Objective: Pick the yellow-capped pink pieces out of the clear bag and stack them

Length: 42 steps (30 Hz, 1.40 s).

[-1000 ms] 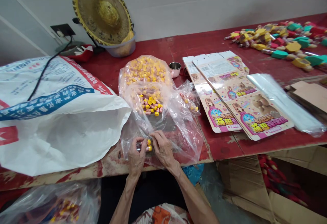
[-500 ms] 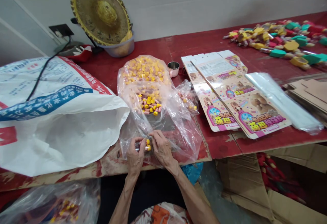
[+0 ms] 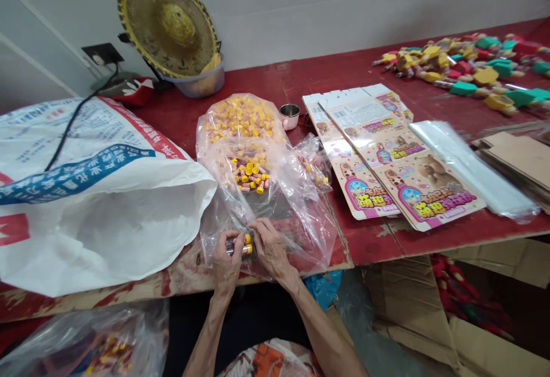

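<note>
Change: head view has drifted slightly since the earlier frame; both hands and what they hold have barely moved.

Left hand: narrow pinch on the small yellow-capped tubes, at the near end of the clear plastic bag.

Right hand: narrow grip, fingers on the same tubes from the other side. Two yellow caps show; the rest is partly hidden by fingers.

Tube count: cannot tell.

In bag: loose capped tubes, beyond the hands, with a larger yellow mass at the far end.

Left of bag: white woven sack with red and blue print, touching it.

Right of bag: printed card sheets, then clear film sleeves.

Beyond bag: steel cup, just beside it, on the red table.
</note>
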Tool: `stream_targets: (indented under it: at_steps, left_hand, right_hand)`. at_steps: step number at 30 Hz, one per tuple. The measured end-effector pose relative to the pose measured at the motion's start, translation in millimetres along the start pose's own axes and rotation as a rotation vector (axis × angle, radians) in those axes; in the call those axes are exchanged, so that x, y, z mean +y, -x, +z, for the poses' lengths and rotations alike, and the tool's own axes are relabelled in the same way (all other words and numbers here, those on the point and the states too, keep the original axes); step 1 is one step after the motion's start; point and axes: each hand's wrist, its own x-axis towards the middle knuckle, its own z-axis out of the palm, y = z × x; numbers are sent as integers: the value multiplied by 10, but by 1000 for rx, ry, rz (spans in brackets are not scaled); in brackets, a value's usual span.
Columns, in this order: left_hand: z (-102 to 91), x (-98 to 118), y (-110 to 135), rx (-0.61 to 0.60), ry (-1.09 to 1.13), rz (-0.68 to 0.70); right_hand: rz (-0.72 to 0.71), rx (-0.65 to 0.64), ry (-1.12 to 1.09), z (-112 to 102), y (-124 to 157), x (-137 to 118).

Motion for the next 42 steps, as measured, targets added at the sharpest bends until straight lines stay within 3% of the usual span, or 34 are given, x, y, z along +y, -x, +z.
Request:
stream_targets:
  at_steps: [42]
  left_hand:
    - [-6, -14, 16, 16, -27, 31]
  right_hand:
    - [-9, -8, -24, -2, 3, 5]
